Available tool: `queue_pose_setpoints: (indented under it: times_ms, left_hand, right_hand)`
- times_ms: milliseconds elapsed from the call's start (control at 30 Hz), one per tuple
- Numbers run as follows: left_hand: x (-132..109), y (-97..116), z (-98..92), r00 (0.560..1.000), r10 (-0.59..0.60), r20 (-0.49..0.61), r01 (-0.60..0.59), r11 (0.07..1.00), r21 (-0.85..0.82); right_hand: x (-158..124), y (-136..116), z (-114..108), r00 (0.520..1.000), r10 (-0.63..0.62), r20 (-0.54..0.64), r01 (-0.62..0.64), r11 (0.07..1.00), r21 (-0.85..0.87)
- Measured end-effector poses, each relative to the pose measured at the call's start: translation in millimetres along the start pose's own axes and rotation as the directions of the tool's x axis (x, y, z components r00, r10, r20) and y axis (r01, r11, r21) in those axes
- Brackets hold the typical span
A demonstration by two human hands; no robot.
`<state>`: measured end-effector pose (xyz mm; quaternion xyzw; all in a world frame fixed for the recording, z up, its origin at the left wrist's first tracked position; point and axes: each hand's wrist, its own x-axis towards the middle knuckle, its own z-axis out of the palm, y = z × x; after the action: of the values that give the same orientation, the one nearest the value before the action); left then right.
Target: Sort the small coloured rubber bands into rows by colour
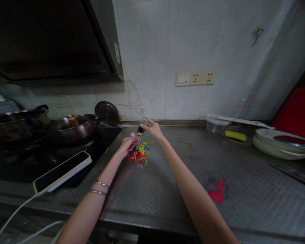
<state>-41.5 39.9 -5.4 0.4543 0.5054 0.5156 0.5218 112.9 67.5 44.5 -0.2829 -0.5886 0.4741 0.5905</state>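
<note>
A pile of small, colourful rubber bands (141, 151), yellow, red, blue and pink, lies on the metal countertop (152, 189). Over it, my right hand (153, 129) is closed round a small clear bottle (143, 121) with a dark band, tilted with its lower end toward the pile. Yellow strands show at that lower end. My left hand (127, 146) is at the pile's left edge, its fingers pinched together close to the bottle's lower end. A pink bit (133, 135) shows just above these fingers; what they hold is too small to make out.
At left, a phone (62, 171) with a white cable lies by the black stove, where a pan (73, 127) and a pot (15, 123) stand. On the right are a red scrap (218, 193), a yellow sponge (235, 136), stacked plates (282, 152) and a knife-like tool (292, 174).
</note>
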Motion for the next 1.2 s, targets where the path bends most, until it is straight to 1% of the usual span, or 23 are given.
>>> queue_pose_setpoints:
  times_ms: [100, 200, 267, 333, 400, 500, 567, 667, 767, 933, 1067, 1133, 1200]
  left_hand:
    - [-1.9, 0.0, 4.9, 0.990, 0.021, 0.140, 0.014, 0.971, -0.239]
    - [-10.1, 4.6, 11.7, 0.957, 0.072, 0.280, 0.072, 0.879, -0.472]
    - [-17.9, 8.9, 16.0, 0.937, 0.090, 0.337, 0.118, 0.827, -0.549]
    - [-25.2, 12.3, 18.9, 0.922, 0.090, 0.377, 0.157, 0.802, -0.576]
    - [-30.2, 14.1, 19.9, 0.906, 0.086, 0.415, 0.187, 0.797, -0.574]
    - [-33.1, 13.7, 18.7, 0.887, 0.061, 0.457, 0.222, 0.813, -0.538]
    - [-32.6, 12.2, 17.7, 0.880, 0.032, 0.474, 0.241, 0.829, -0.505]
    - [-29.3, 9.8, 17.4, 0.880, 0.035, 0.474, 0.234, 0.836, -0.496]
    - [-24.6, 8.9, 17.8, 0.891, 0.072, 0.449, 0.200, 0.824, -0.530]
    - [-19.7, 10.0, 18.7, 0.937, 0.065, 0.344, 0.164, 0.786, -0.596]
    - [-17.9, 9.4, 20.2, 0.962, 0.026, 0.270, 0.168, 0.727, -0.666]
    - [-16.5, 8.6, 20.7, 0.975, 0.000, 0.222, 0.152, 0.729, -0.667]
    - [-14.6, 7.7, 21.1, 0.986, -0.018, 0.165, 0.122, 0.756, -0.644]
  right_hand:
    - [-0.4, -4.9, -1.2, 0.997, -0.014, -0.071, 0.014, 1.000, -0.010]
    - [-0.4, -5.4, -1.0, 0.994, -0.042, -0.102, 0.042, 0.999, -0.007]
    - [-0.3, -2.6, 0.7, 0.995, -0.044, -0.089, 0.043, 0.999, -0.003]
    - [-0.2, 0.9, 2.7, 0.998, -0.040, -0.057, 0.040, 0.999, 0.001]
    - [-0.4, 3.1, 3.7, 0.999, -0.036, -0.009, 0.036, 0.999, 0.012]
    - [-1.2, 2.1, 1.3, 0.998, -0.017, 0.055, 0.016, 1.000, 0.019]
    - [-2.1, -0.3, -1.6, 0.997, 0.006, 0.074, -0.007, 1.000, 0.024]
    - [-2.9, -3.4, -4.1, 0.997, 0.023, 0.074, -0.026, 0.999, 0.042]
    - [-2.2, -4.2, -2.3, 1.000, 0.012, 0.023, -0.013, 0.999, 0.032]
    - [-0.1, -3.9, 2.3, 0.998, -0.024, -0.065, 0.025, 1.000, 0.011]
    - [-2.0, -3.8, 5.6, 0.996, -0.071, -0.045, 0.071, 0.997, 0.005]
    - [-3.5, -2.4, 8.7, 0.995, -0.091, -0.030, 0.091, 0.996, 0.004]
    - [-4.4, 0.2, 12.3, 0.994, -0.106, -0.023, 0.106, 0.994, 0.002]
